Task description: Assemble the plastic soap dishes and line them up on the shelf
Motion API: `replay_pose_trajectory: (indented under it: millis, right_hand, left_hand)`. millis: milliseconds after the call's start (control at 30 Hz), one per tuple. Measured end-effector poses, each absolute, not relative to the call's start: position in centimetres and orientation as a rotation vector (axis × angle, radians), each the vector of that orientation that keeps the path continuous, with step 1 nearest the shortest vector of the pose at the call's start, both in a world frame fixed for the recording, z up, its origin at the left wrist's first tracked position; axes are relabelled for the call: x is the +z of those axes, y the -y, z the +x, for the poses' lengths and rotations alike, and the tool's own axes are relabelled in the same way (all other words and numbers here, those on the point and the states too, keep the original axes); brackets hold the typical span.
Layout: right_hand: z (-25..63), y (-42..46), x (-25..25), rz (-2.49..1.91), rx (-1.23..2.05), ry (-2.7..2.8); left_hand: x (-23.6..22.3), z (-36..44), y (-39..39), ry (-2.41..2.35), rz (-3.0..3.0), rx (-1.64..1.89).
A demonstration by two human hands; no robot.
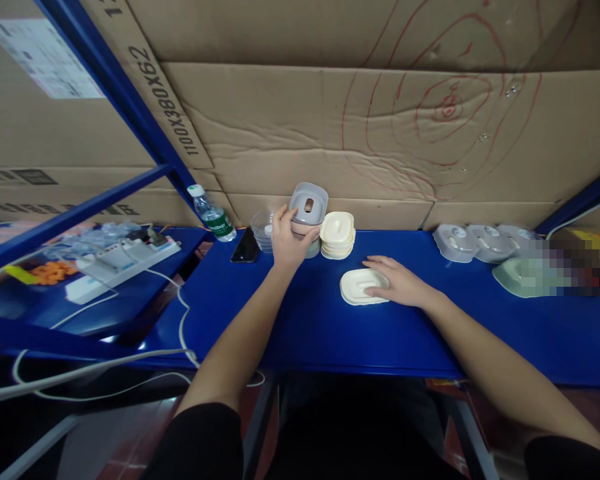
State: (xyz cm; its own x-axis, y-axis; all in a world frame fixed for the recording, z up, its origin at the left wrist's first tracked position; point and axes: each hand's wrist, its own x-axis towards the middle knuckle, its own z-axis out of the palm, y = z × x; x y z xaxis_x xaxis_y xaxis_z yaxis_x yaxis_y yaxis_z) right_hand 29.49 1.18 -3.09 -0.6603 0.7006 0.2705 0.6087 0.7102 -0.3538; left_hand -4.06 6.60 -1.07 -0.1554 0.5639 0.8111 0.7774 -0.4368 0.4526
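My left hand (289,241) is closed on the left and near edge of a grey plastic cover (317,212) with an oval slot in its top. The cover is tilted at the back of the blue table, above a partly hidden greenish stack (313,249). Just right of it stands a stack of several cream plastic lids (338,229). Nearer to me, a single cream lid (356,287) lies flat, its right side gripped between the thumb and fingers of my right hand (397,280).
A water bottle (214,217), a black phone (245,247) and clear cups (261,230) stand to the left, beyond a white power strip (125,267) with trailing cables. At right are several grey covered boxes (454,243) and a pale green piece (513,277). Cardboard (280,120) backs the table.
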Motion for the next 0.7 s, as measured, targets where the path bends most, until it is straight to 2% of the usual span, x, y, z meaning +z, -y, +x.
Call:
replay_pose_trajectory:
  millis: [300,533,700]
  right_hand:
    - [30.0,-1.4,-2.2,-0.982,0.403,2.544]
    - [32.6,-1.4,-1.6,-1.124,0.482,2.694]
    - [31.8,-1.1,-1.2,-1.001,0.544,2.591]
  left_hand:
    - [-1.1,-3.8,-6.3,1.608,-1.980,-1.460]
    - [-0.9,-3.3,-3.8,1.402,-1.903,-1.490]
    - [-0.4,-1.2,-0.9,1.067,-2.504,-1.246]
